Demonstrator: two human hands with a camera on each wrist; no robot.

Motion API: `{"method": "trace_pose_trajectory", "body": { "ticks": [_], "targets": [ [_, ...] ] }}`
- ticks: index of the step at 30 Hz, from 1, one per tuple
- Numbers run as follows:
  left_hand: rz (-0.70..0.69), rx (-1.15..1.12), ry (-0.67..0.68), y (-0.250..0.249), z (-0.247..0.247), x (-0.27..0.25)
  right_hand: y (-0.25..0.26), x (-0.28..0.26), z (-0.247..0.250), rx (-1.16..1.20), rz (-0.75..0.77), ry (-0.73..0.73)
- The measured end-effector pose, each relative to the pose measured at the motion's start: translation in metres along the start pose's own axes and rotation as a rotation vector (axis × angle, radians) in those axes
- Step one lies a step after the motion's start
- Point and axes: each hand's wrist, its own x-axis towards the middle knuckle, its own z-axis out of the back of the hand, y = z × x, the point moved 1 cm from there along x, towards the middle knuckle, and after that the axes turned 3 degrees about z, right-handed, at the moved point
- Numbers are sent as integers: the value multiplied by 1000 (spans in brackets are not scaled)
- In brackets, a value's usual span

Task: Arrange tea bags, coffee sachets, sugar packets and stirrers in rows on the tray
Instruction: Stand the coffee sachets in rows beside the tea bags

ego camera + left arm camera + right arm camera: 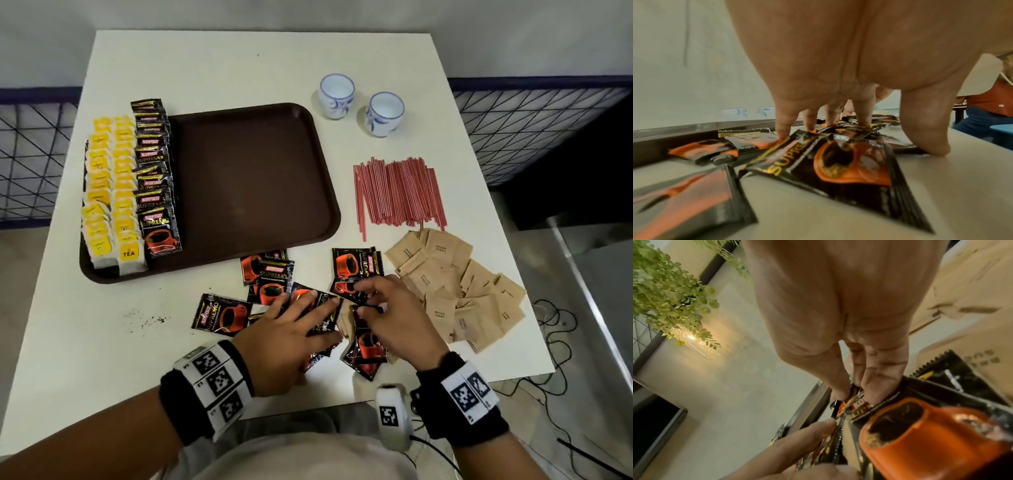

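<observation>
The brown tray holds two rows of yellow tea bags and one row of black coffee sachets along its left side. Loose coffee sachets lie on the table in front of the tray. My left hand rests flat with spread fingers on several of them. My right hand pinches the top edge of one coffee sachet between thumb and fingers. Red stirrers and brown sugar packets lie in heaps to the right.
Two white and blue cups stand behind the stirrers. Dark crumbs speckle the white table at the front left. Black cables trail off the right edge. The tray's rim runs close behind the left fingers.
</observation>
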Motion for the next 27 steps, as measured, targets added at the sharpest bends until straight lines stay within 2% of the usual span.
{"method": "trace_pose_trajectory", "body": {
  "ticks": [5,7,9,11,14,17,22,27],
  "targets": [
    [34,-14,-112,14,-4,-15,11,1,-16,164,45,-6],
    [51,-28,-134,15,-4,-19,16,1,-16,212,64,-65],
    [54,-10,-156,15,-4,-22,18,1,-9,186,64,-166],
    [66,11,-168,14,-4,-22,16,1,2,86,7,-206],
    [65,17,-189,11,-1,-18,10,-1,11,-109,-82,-130],
    [52,42,-220,9,0,-13,7,-3,13,-198,-88,-66],
    [47,32,-193,7,2,-3,5,-7,6,-249,-141,39],
    [43,-10,-151,1,8,4,6,-4,-5,-236,-120,29]
  ]
}}
